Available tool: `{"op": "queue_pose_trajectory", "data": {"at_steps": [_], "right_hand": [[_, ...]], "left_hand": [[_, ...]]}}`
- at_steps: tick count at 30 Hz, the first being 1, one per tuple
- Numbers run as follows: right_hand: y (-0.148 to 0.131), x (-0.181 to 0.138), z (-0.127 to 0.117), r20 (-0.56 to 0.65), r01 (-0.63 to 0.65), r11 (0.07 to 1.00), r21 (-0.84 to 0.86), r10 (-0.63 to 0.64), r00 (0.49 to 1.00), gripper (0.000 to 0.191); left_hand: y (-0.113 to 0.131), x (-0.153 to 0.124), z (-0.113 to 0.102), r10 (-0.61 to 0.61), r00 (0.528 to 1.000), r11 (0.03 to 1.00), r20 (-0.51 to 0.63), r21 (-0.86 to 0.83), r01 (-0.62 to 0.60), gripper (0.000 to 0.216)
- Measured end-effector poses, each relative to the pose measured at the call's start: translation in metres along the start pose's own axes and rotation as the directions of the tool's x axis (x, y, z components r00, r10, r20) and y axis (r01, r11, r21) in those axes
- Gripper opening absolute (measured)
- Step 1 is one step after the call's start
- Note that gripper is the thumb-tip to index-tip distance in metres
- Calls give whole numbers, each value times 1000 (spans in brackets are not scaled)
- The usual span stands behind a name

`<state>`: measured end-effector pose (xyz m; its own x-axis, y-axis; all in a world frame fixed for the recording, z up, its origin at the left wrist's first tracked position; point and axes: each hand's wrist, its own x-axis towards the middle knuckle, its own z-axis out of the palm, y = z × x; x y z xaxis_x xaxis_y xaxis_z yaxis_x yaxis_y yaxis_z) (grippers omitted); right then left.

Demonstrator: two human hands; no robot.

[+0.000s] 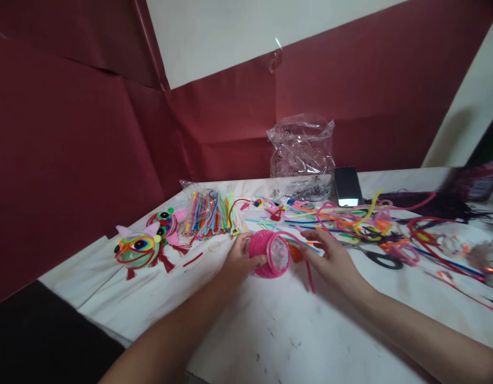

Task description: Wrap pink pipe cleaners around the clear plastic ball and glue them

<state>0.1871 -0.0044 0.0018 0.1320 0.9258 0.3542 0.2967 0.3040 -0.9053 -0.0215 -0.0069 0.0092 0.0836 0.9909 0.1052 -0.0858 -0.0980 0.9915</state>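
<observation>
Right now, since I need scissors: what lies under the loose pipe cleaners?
A black scissor handle pokes out beneath the loose pipe cleaners; the blades are largely hidden by them.

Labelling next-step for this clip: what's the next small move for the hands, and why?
Probably the right hand lays the loose pink strand one more turn around the ball. The left hand grips the ball, pink coils cover only part of it, its clear face is bare, and the strand trails free beside the right hand.
</observation>
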Motion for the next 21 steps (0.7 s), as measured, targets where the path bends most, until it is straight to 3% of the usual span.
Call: {"op": "queue_pose_trajectory", "data": {"at_steps": [3,6,9,11,15,21], "right_hand": [[-7,-6,-4,-54,274,953,-128,-282,958,29],[-14,-17,-6,95,591,774,-226,-587,804,11],[-14,-30,1,387,681,699,-218,-579,718,14],[-10,-36,9,481,696,684,-219,-545,687,17],[-5,-40,18,496,700,690,-183,-550,672,19],[-7,-39,15,389,751,629,-200,-653,650,19]], "left_hand": [[-3,3,-2,-24,1000,999,-6,-41,23,62],[-4,4,-3,-39,999,997,-19,-71,38,60],[-2,3,-1,-40,999,993,-33,-114,36,61],[0,1,1,-36,999,991,-40,-127,31,61],[0,1,4,-17,999,992,-35,-125,13,60],[-6,4,3,-46,998,990,-38,-134,41,58]]}}
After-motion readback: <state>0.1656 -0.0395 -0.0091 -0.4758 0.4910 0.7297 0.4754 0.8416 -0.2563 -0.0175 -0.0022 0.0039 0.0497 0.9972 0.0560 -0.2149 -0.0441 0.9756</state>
